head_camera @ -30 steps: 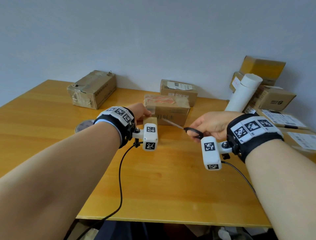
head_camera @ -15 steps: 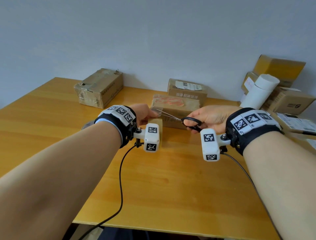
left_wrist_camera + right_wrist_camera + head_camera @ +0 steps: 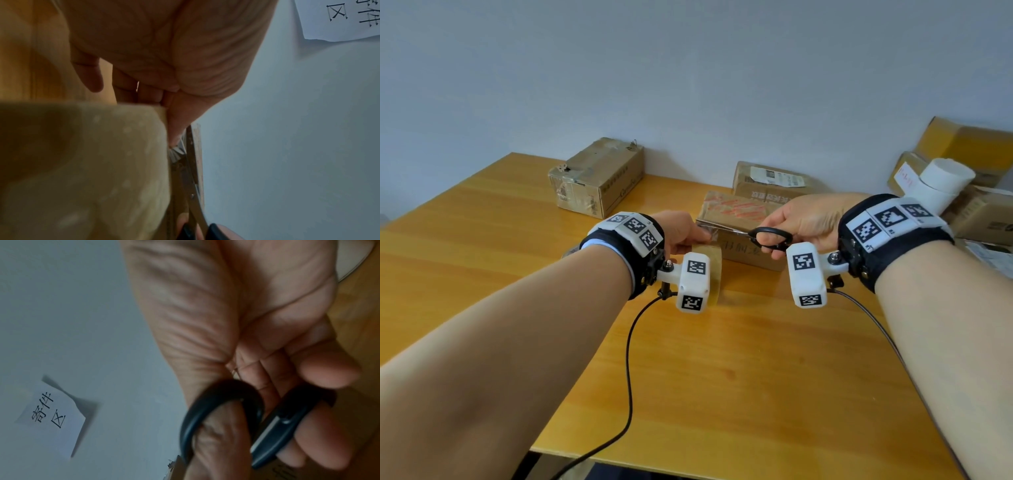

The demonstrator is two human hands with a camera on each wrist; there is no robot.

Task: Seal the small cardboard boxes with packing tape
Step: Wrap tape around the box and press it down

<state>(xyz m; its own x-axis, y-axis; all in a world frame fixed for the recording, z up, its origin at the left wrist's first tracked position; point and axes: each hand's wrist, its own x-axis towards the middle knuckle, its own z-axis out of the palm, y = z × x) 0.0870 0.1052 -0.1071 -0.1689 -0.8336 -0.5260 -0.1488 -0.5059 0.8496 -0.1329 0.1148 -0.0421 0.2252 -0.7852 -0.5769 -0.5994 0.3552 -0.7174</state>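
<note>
Tape roll (image 3: 714,265) up just in front of the small box (image 3: 743,233), left hand (image 3: 681,230) gripping it, thumb pinching the clear strip. Right hand (image 3: 803,221) curled through the scissors (image 3: 767,235) handles, blades at that strip.

Pale wall (image 3: 688,68), wooden table (image 3: 722,377)

Glossy varnished wooden table (image 3: 722,377), matt worn cardboard boxes (image 3: 599,178), shiny metal scissors (image 3: 732,231) with smooth black plastic handles, translucent glossy tape (image 3: 714,253).

paper note (image 3: 50,416) on wall reads "寄件区"
</note>
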